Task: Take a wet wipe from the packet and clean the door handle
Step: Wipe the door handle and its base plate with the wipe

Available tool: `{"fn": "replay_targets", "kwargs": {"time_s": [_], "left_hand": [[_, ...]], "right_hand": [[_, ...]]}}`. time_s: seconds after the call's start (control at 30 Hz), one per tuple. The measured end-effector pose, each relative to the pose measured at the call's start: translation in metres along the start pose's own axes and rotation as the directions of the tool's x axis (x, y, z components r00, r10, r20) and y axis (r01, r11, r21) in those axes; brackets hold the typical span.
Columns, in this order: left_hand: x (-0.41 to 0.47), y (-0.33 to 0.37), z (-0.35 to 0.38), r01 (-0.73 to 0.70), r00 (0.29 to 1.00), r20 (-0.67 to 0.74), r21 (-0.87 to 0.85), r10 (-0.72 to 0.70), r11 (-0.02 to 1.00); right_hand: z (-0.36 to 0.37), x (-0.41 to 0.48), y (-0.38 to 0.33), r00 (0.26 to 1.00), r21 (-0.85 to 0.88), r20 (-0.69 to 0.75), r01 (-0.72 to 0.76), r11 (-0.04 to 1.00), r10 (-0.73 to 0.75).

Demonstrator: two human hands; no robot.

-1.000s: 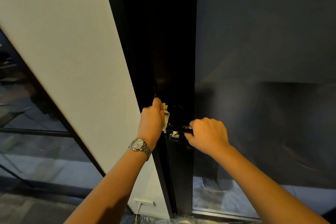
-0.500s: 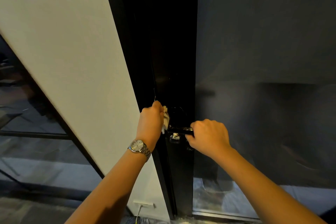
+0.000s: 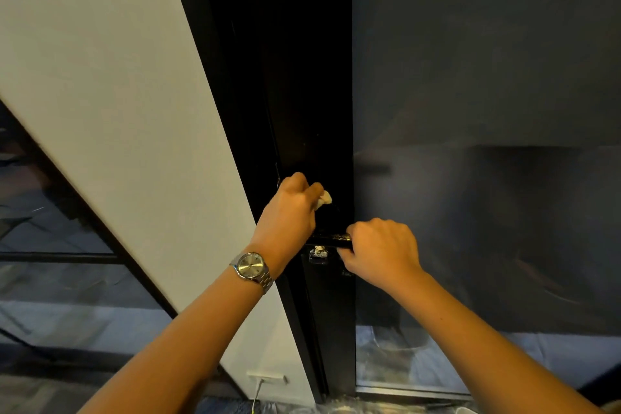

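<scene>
A black lever door handle sticks out of the dark door frame at mid-height. My right hand is closed around the handle's right end. My left hand, with a silver watch on the wrist, is closed on a crumpled white wet wipe. The wipe is pressed to the black frame just above the handle's left end. Only a small corner of the wipe shows past my fingers. A small metal lock piece sits just below the handle. No packet can be seen.
A white wall runs along the left of the door. Frosted dark glass fills the right. A wall socket with a cable sits low on the wall. Something plastic and crinkled lies on the floor at the door's foot.
My left hand has turned and slid the wipe a little up and to the right on the frame, above the handle. My right hand has kept its hold on the handle.
</scene>
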State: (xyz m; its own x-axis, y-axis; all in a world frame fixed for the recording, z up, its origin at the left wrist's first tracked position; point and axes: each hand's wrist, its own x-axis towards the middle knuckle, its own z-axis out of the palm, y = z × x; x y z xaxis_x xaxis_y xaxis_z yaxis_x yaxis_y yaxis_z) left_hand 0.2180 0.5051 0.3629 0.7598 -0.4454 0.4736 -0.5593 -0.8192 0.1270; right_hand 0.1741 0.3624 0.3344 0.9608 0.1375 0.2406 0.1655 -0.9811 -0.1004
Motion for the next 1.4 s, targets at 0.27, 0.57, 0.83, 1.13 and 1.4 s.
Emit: {"fn": "replay_targets", "kwargs": {"time_s": [0.27,0.57,0.83,1.13,1.4], "left_hand": [[0.007,0.014,-0.012,-0.323,0.908,0.372,0.331,0.191,0.887],[0.03,0.007,-0.031,-0.187,0.942,0.328,0.336,0.072,0.923],[0.032,0.029,-0.013,-0.16,0.963,0.264,0.375,0.06,0.913],[0.035,0.032,-0.022,-0.36,0.913,0.344,0.426,0.219,0.83],[0.044,0.004,-0.034,-0.464,0.862,0.4,0.374,0.311,0.803]], "right_hand": [[-0.003,-0.002,-0.001,1.0,0.014,0.012,-0.007,1.0,0.007],[-0.003,-0.001,0.002,0.999,0.027,0.021,0.024,0.999,-0.025],[-0.004,-0.003,0.001,0.999,0.022,0.032,0.029,0.999,-0.029],[-0.004,-0.002,0.002,0.999,0.024,0.027,0.025,0.999,-0.026],[-0.004,-0.005,0.003,0.999,0.059,0.012,0.041,0.997,-0.042]]}}
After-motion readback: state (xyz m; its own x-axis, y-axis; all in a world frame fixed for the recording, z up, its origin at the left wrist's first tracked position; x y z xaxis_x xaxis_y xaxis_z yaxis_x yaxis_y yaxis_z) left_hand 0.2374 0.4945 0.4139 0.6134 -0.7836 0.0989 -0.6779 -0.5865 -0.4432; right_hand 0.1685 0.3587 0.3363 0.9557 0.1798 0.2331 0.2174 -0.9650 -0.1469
